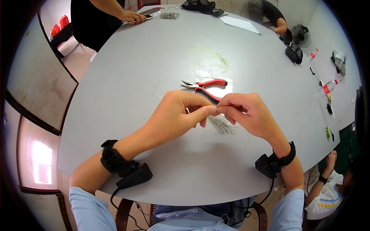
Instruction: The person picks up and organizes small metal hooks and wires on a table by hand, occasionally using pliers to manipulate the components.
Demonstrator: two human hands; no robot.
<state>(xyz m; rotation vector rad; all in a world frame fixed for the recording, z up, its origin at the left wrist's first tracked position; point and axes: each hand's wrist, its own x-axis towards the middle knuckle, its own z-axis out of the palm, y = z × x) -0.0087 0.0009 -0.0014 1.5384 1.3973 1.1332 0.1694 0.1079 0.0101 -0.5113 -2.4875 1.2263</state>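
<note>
My left hand [184, 111] and my right hand [243, 111] meet fingertip to fingertip above the middle of the grey table [162, 169]. Both are closed in a pinch, thumb against forefinger. Whatever lies between the fingertips is too small to make out. Just beyond them are red-handled pliers [208, 82], jaws apart and pointing left, lying partly on a white packet [225, 89]. Below my fingers a loose heap of thin, silvery, pin-like pieces [222, 126] rests on the table, partly hidden by my hands. A few stray ones lie near its left side.
Pale thin strands [212, 57] curl beyond the pliers. At the far edge are a bag of small pieces [169, 15], a white sheet [241, 25] and black bags. Plastic bottles [329, 87] stand at the right. Other people are around the table, one hand [133, 17] at far left.
</note>
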